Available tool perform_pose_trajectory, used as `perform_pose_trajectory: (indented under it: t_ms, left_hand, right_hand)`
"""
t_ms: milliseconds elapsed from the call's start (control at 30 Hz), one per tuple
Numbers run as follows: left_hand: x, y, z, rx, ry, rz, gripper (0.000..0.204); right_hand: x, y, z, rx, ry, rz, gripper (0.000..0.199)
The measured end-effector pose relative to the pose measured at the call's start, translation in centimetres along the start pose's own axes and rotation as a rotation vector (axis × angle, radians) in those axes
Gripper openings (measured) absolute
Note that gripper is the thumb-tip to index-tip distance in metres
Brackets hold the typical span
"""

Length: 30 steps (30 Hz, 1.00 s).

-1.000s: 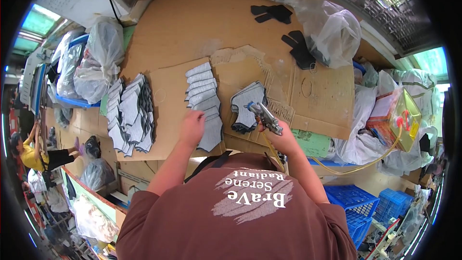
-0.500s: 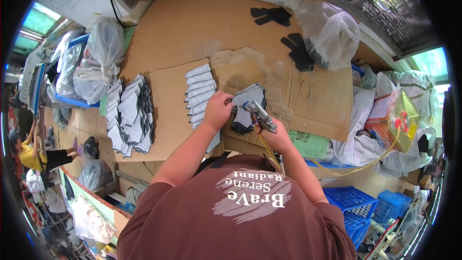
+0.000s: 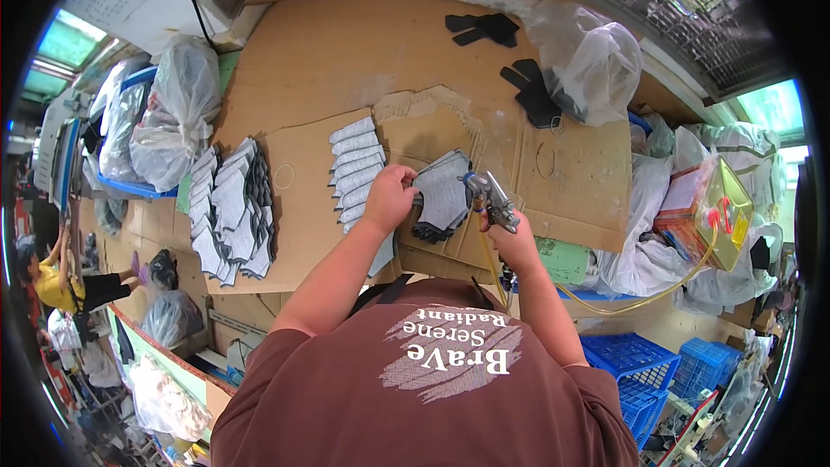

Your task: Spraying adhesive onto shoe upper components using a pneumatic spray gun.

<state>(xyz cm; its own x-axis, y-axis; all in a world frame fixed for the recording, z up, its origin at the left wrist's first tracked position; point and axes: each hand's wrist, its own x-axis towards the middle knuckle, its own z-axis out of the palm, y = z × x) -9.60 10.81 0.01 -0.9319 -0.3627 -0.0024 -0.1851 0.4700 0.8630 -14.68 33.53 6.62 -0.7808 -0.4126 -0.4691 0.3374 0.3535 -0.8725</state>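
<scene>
My right hand (image 3: 516, 245) is wrapped round the handle of a metal spray gun (image 3: 493, 201), with thin hoses hanging from it. The gun is just right of a small fanned stack of grey cut fabric pieces (image 3: 442, 190) with dark undersides. At that stack's left corner, the closed fingers of my left hand (image 3: 391, 197) pinch the edge of the top piece; their tips are partly hidden. Beside this hand runs an overlapping row of grey fabric pieces (image 3: 356, 160), partly covered by my forearm. Larger overlapping rows of grey pieces (image 3: 238, 203) lie farther left.
Cardboard (image 3: 320, 52) covers the table. Black cut pieces (image 3: 532, 91) lie at the far right near a clear plastic bag (image 3: 596, 60). A yellowish hose (image 3: 635, 304) runs to a square can (image 3: 722, 207). Bagged goods fill a blue crate (image 3: 138, 186) at left. Another person (image 3: 56, 281) works beyond.
My right hand and the spray gun have moved right, off the stack, exposing more of the top piece. My left hand stays at the stack's left corner.
</scene>
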Motion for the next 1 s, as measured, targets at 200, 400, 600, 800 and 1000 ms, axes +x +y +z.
perform_pose_trajectory:
  t_ms: [200,400,600,800,1000]
  left_hand:
    - [0.0,0.0,-0.1,0.041,-0.041,-0.109,0.02]
    - [-0.3,0.9,-0.1,0.187,0.07,0.253,0.021]
    - [-0.8,0.8,-0.2,0.297,0.116,0.516,0.019]
    - [-1.8,0.3,0.1,-0.084,0.104,0.051,0.013]
    - [-3.6,-4.7,-6.2,-0.932,0.194,-0.532,0.014]
  right_hand:
    - [-0.7,-0.1,-0.2,0.018,-0.018,-0.076,0.014]
    - [-1.0,-0.2,0.0,0.012,-0.067,-0.041,0.017]
    - [-1.0,-0.2,0.0,0.018,-0.056,-0.063,0.017]
    - [-1.2,-0.4,0.0,0.073,-0.074,-0.044,0.019]
    - [-1.1,0.0,-0.3,0.081,-0.11,-0.018,0.041]
